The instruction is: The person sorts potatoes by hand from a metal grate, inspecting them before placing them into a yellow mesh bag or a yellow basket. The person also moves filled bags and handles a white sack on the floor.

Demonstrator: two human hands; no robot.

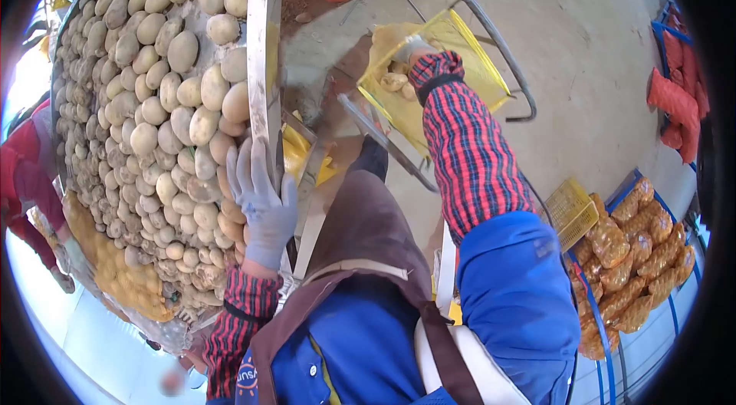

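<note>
Concrete floor (583,44) lies under a yellow crate (445,67) where the right hand (410,48), maybe closed on potatoes (395,83), reaches, while the left hand (264,194) rests spread beside the sorting tray (264,44).

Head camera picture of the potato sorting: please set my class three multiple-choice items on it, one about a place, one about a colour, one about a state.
1. Where does the left hand rest?
A. On the metal rim of the potato table
B. Inside the blue crate
C. On the floor

2. What colour is the net bag that the right hand reaches into?
A. Blue
B. Yellow
C. Black

3. What state is the left hand in?
A. Clenched in a fist
B. Holding a knife
C. Gloved, with fingers spread flat

Answers:
1 A, the glove lies against the rim beside the potatoes.
2 B, the mesh on the frame is yellow.
3 C, the fingers point up, spread, holding nothing.
</note>
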